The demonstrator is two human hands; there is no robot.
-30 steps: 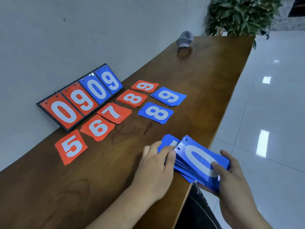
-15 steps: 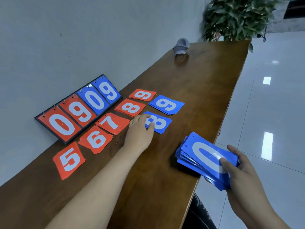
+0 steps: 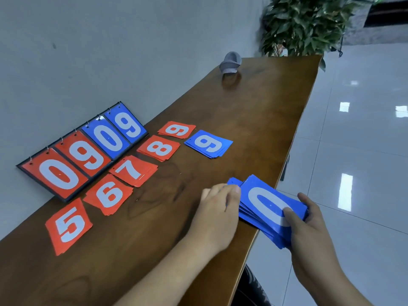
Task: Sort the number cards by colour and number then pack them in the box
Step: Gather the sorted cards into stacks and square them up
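Observation:
My right hand (image 3: 309, 226) grips a thick stack of blue cards (image 3: 265, 208) with a 0 on top, at the table's right edge. My left hand (image 3: 218, 208) is at the stack's left end, its thumb and curled fingers pinching a few blue cards (image 3: 234, 181) that poke out behind the 0. Red piles lie in a row: 5 (image 3: 68, 226), 6 (image 3: 109, 195), 7 (image 3: 132, 171), 8 (image 3: 159, 149), 9 (image 3: 176, 130). A blue 9 pile (image 3: 208, 144) lies to the right of the red 9.
A flip scoreboard (image 3: 81, 149) reading 0909 stands against the wall behind the red piles. A grey cap (image 3: 230, 62) sits at the far end of the wooden table (image 3: 254, 111). A potted plant (image 3: 304, 23) stands beyond. Tiled floor (image 3: 357, 151) lies to the right.
My left hand reached out to the blue 8 pile and came back to the stack. The blue 8 pile is gone from the table. The stack stayed in my right hand.

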